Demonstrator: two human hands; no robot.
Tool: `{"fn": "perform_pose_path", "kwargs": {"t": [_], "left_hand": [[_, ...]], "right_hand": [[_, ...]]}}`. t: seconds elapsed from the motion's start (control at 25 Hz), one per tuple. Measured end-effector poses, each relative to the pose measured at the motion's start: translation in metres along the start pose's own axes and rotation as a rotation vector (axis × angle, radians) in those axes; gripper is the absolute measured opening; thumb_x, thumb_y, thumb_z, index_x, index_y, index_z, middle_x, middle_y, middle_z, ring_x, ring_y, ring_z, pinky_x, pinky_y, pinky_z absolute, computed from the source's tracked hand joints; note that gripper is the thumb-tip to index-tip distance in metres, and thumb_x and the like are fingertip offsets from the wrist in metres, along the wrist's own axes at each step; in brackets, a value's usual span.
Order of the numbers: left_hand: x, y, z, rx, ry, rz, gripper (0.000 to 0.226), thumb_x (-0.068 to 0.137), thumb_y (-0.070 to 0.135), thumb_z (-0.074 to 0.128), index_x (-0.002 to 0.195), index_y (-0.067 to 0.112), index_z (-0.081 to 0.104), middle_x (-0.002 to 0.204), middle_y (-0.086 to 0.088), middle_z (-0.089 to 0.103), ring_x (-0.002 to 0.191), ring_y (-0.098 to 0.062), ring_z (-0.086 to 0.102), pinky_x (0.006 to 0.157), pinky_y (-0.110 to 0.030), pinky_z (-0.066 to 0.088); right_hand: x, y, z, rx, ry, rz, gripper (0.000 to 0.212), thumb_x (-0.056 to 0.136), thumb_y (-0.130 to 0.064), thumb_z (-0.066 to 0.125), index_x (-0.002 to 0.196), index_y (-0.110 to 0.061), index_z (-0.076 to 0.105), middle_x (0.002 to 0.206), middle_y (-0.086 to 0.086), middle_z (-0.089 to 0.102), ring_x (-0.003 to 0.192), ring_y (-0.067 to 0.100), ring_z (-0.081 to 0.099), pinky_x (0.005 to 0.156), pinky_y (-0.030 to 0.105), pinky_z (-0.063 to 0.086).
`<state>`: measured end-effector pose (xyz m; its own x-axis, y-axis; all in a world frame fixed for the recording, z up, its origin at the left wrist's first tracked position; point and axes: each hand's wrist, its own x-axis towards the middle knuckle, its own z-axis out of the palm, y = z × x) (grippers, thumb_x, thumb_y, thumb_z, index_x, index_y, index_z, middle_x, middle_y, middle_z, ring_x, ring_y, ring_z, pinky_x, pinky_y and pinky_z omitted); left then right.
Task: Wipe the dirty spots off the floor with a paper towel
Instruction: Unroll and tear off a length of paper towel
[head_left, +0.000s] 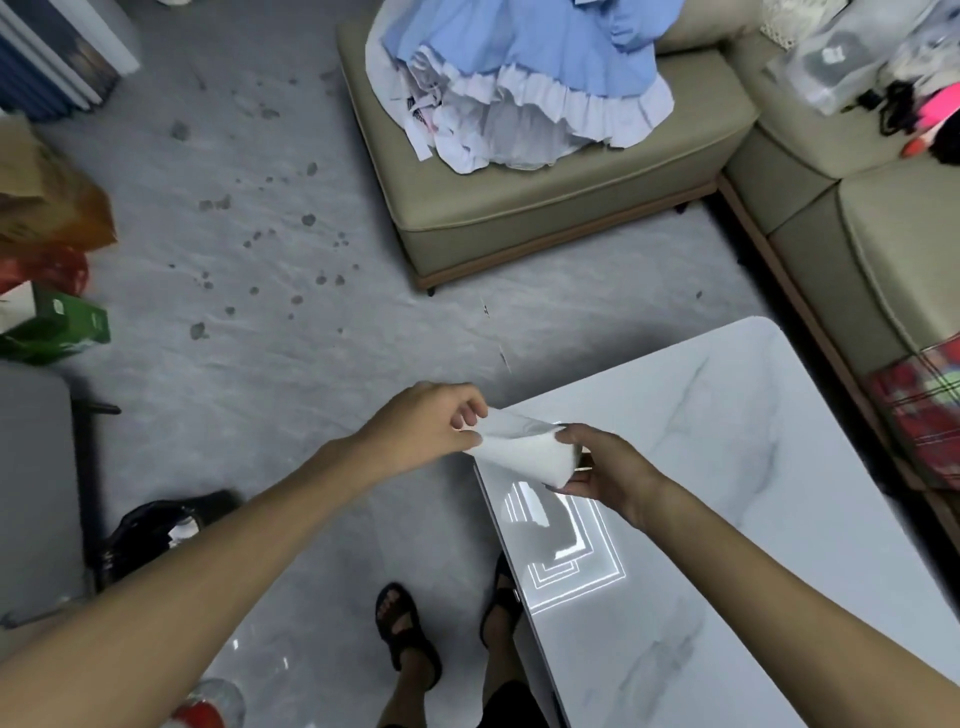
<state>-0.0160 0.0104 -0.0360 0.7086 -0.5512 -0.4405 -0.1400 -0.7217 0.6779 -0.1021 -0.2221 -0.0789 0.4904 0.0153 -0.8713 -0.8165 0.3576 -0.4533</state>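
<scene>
A white paper towel (524, 452) is stretched between both hands above the near corner of the marble table. My left hand (434, 423) pinches its left edge with thumb and fingers. My right hand (602, 467) grips its right end, fingers curled round it. Several dark dirty spots (260, 244) are scattered over the grey floor (291, 364) ahead and to the left, well beyond the hands.
A glossy white marble table (727, 493) fills the lower right. A beige ottoman (545, 208) with blue and white clothes stands ahead, a sofa (883, 234) on the right. Bags and boxes (52, 260) line the left. A black bin bag (156, 535) sits near my sandalled feet.
</scene>
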Motion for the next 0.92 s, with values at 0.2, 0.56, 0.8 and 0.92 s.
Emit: {"fn": "perform_pose_path", "kwargs": {"t": [0.2,0.56,0.8,0.92], "left_hand": [[-0.048,0.013,-0.032,0.332,0.189,0.273,0.045,0.065,0.039,0.077,0.103,0.025,0.058,0.104,0.010,0.062,0.098,-0.013,0.058,0.088,-0.028,0.046],[-0.097,0.015,-0.072,0.242,0.223,0.046,0.046,0.063,0.038,0.072,0.101,0.033,0.048,0.097,0.003,0.068,0.087,-0.024,0.064,0.065,-0.032,0.047],[-0.128,0.015,-0.111,-0.982,-0.136,-0.111,0.048,0.077,0.013,0.071,0.123,0.015,0.059,0.122,-0.012,0.066,0.112,-0.029,0.063,0.095,-0.042,0.051],[-0.134,0.010,-0.118,-1.150,-0.155,-0.131,0.048,0.082,0.016,0.063,0.128,0.007,0.055,0.128,-0.017,0.062,0.119,-0.032,0.058,0.102,-0.042,0.047]], "right_hand": [[-0.051,-0.022,0.051,0.278,-0.074,0.107,0.019,0.081,-0.008,0.060,0.100,-0.005,0.058,0.094,0.019,0.060,0.073,0.037,0.069,0.065,0.042,0.060],[-0.096,-0.040,0.120,-0.323,-0.036,-0.196,0.029,0.092,-0.036,0.056,0.101,-0.010,0.065,0.089,0.013,0.070,0.074,0.025,0.068,0.066,0.027,0.057],[-0.100,-0.045,0.133,-0.300,-0.454,-0.475,0.055,0.085,-0.033,0.068,0.136,-0.020,0.051,0.139,-0.005,0.052,0.129,0.004,0.043,0.107,0.024,0.030],[-0.102,-0.039,0.152,-0.248,-0.568,-0.421,0.030,0.085,-0.019,0.065,0.110,-0.002,0.064,0.111,0.009,0.067,0.105,0.014,0.062,0.094,0.022,0.043]]}}
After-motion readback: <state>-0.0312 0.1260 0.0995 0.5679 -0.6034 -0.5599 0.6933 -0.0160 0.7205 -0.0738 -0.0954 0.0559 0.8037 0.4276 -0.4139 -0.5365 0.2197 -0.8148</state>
